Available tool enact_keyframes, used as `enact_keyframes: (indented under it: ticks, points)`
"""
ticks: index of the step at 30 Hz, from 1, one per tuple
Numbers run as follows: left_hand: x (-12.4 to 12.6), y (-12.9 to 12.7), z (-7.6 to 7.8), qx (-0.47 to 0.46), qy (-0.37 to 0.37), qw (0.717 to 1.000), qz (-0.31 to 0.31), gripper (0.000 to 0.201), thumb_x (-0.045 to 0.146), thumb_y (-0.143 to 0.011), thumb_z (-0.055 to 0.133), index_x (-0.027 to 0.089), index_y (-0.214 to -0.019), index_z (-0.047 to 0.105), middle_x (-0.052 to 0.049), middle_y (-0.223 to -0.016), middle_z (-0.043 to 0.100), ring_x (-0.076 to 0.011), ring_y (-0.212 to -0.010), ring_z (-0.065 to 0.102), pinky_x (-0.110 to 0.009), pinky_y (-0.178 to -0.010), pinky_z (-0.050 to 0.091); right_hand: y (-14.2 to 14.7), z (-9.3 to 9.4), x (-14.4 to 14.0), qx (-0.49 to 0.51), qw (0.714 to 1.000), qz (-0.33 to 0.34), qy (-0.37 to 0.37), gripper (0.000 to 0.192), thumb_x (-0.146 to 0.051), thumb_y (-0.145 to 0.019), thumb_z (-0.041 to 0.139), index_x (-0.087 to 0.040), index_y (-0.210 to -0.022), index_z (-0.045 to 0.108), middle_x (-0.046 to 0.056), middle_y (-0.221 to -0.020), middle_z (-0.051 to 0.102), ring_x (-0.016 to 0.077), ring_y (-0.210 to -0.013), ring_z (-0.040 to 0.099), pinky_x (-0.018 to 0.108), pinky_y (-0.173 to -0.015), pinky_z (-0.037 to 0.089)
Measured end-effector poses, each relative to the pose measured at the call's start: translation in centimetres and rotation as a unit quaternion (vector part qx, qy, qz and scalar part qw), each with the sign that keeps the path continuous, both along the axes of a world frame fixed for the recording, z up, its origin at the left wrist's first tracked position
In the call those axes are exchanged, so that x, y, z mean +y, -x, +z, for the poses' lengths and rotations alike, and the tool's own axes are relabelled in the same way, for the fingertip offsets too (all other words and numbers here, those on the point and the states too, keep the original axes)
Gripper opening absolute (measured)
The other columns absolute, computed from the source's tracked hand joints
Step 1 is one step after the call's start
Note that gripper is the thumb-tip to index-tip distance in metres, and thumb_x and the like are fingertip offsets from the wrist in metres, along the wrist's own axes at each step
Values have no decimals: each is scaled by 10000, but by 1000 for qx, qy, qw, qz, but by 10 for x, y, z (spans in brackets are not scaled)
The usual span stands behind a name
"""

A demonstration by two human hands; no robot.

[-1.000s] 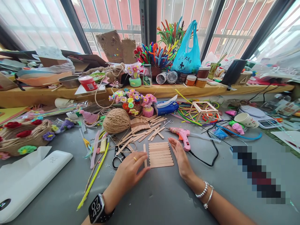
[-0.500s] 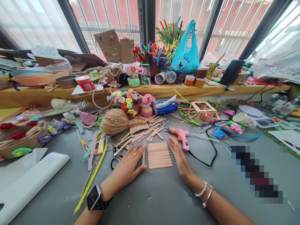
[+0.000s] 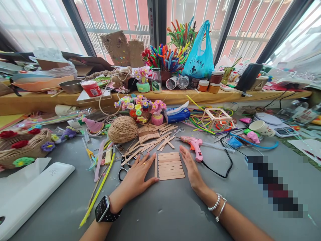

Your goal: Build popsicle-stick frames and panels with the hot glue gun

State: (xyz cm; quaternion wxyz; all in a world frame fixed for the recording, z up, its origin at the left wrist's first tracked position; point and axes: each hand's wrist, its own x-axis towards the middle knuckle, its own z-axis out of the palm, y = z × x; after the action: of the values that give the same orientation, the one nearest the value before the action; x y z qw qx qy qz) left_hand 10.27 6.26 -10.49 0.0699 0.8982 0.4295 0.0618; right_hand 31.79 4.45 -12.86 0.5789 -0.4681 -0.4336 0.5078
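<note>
The row of craft sticks (image 3: 171, 166) lies flat on the grey tabletop (image 3: 175, 211) at lower centre of the frame, several pale wooden sticks laid side by side with their long edges touching, forming a neat rectangular panel. One more stick (image 3: 155, 165) stands crosswise along the panel's left end, just against it. The step in hand looks like squaring up the panel: the left hand (image 3: 136, 177) rests flat at the left edge, fingers (image 3: 147, 160) straight and held together, pinching nothing, their side against the crosswise stick; the right hand (image 3: 192, 167) lies open at the right edge, fingers extended and closed up beside one another, palm facing the stick ends. By my judgement, the next move calls for an even, gentle squeeze from both sides so the ends line up without any stick riding over its neighbour. A pink glue gun (image 3: 195, 146) lies just right of the right hand, loose sticks (image 3: 150, 144) are scattered above the panel, and scissors (image 3: 124, 169) sit left of the left hand.
</note>
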Motion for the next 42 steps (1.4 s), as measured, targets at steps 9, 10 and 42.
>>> enact_keyframes:
  ticks: [9, 10, 42]
  points:
    - [-1, -2, 0, -4, -7, 1000, -2, 704, 521, -803, 384, 192, -1357, 99, -75, -1361, 325, -244, -1275, 207, -486, -1034, 142, 3, -4, 4, 55, 998, 2, 16, 565, -569, -792, 358, -259, -1265, 366, -1, -1380, 297, 163, -1260, 248, 356, -1061, 139]
    - [-1, -3, 0, -4, -7, 1000, -3, 705, 520, -803, 386, 194, -1357, 96, -74, -1361, 325, -242, -1275, 207, -485, -1035, 140, 3, -5, 4, 55, 998, 3, 17, 566, -569, -793, 357, -259, -1266, 366, -1, -1380, 297, 162, -1260, 248, 356, -1061, 137]
    - [-3, -3, 0, -4, -24, 1000, -13, 823, 613, -750, 378, 155, -1360, 67, -119, -1362, 311, -263, -1269, 219, -489, -1033, 119, 3, -3, 6, 69, 997, 10, 27, 590, -595, -777, 353, -255, -1258, 384, 10, -1368, 322, 165, -1258, 258, 361, -1055, 165]
